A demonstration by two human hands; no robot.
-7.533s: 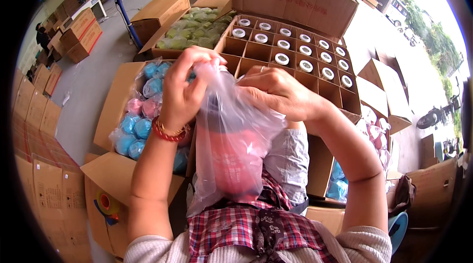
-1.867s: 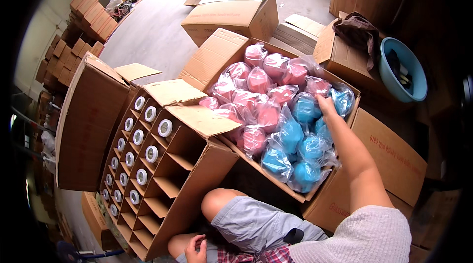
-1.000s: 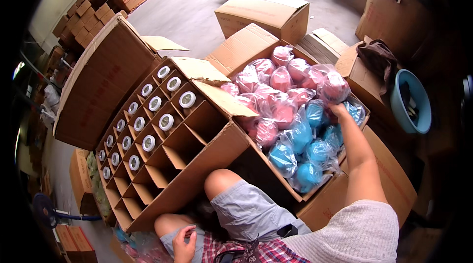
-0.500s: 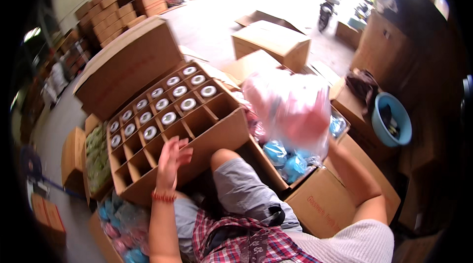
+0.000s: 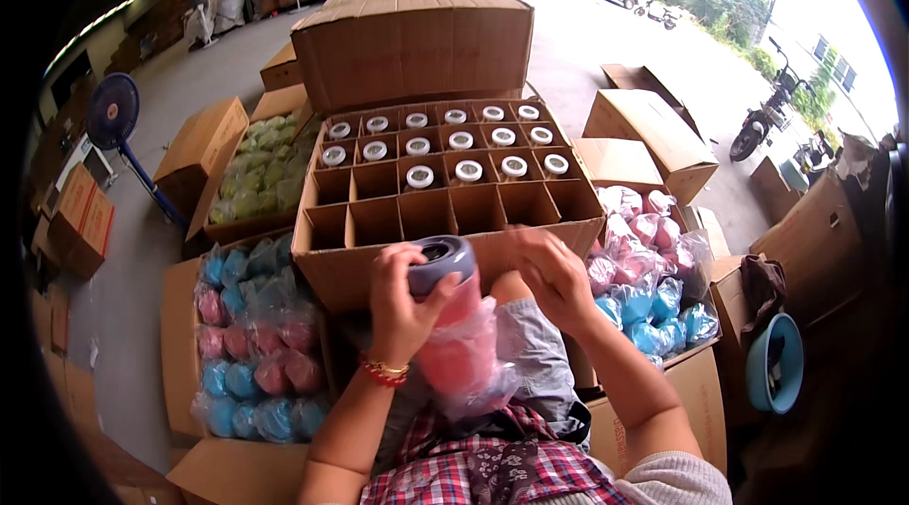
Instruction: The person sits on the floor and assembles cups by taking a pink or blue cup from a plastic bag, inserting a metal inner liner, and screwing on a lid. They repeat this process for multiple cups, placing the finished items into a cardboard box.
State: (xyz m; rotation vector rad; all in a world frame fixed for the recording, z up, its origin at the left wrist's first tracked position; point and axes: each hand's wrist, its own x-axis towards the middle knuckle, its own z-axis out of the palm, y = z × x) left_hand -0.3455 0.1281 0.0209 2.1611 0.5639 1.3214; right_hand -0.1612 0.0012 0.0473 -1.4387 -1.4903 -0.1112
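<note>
My left hand (image 5: 400, 308) is wrapped round the upper part of a pink cylindrical container (image 5: 458, 301), tilted above my lap. Its grey ring-shaped top is bare, and a clear plastic bag (image 5: 473, 354) hangs round its lower part. To the right of it, apart from the container, is my right hand (image 5: 551, 276), fingers curled together; whether anything is between them is hidden. Just beyond both hands stands an open cardboard box (image 5: 445, 249) with a divider grid. White-lidded jars (image 5: 469, 170) fill its farther cells, while the nearest row of cells holds none.
Open cartons of bagged pink and blue things stand at left (image 5: 270, 368) and right (image 5: 653, 259). A carton of bagged green things (image 5: 265, 164) sits farther left, near a blue fan (image 5: 114, 112). A blue basin (image 5: 775, 363) is at far right.
The bagged pink bundle by my right hand has come over my lap, and my left hand, open before, now grips a pink container. The view has swung round, squaring the divided box ahead.
</note>
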